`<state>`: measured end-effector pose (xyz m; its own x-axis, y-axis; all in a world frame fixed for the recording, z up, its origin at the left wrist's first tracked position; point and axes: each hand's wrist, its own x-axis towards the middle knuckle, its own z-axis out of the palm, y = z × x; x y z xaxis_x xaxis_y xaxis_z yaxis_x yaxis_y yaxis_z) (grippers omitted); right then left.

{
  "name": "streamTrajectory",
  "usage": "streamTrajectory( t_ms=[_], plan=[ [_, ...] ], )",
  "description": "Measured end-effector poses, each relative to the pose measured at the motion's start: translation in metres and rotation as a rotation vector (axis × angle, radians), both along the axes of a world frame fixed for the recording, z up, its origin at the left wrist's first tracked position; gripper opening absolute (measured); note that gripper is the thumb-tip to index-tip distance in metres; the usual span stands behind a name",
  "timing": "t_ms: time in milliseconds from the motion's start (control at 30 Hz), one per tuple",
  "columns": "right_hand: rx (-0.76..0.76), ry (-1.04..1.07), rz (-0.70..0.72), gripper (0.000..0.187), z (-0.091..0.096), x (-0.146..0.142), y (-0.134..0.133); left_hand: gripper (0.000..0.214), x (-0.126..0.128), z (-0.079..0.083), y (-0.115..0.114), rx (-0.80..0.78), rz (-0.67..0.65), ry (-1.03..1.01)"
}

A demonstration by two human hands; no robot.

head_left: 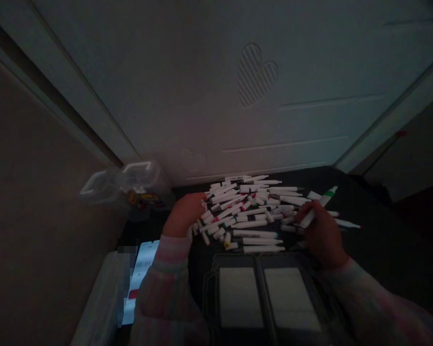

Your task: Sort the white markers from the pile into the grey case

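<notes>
I see the right hand (325,236) pinching a white, green-banded marker (326,197), its long axis slanting up rightward, right of the heaped white markers (250,224); the left hand (183,214) is nearer their left end, its grip too dim to tell.

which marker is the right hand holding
The white marker with the green band near its far end; it slants up from the right hand, while those in mid-pile lie loose.
</notes>
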<state>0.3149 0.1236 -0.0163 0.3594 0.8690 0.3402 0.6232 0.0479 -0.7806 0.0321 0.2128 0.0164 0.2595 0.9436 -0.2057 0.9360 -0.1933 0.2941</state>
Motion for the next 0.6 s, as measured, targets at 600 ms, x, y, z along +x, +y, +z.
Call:
streamTrajectory(
  t_ms=[600],
  plan=[
    [0.249,0.671,-0.168,0.041,-0.002,0.025,0.011,0.021,0.001,-0.001,0.009,-0.047,0.014,0.041]
  ],
)
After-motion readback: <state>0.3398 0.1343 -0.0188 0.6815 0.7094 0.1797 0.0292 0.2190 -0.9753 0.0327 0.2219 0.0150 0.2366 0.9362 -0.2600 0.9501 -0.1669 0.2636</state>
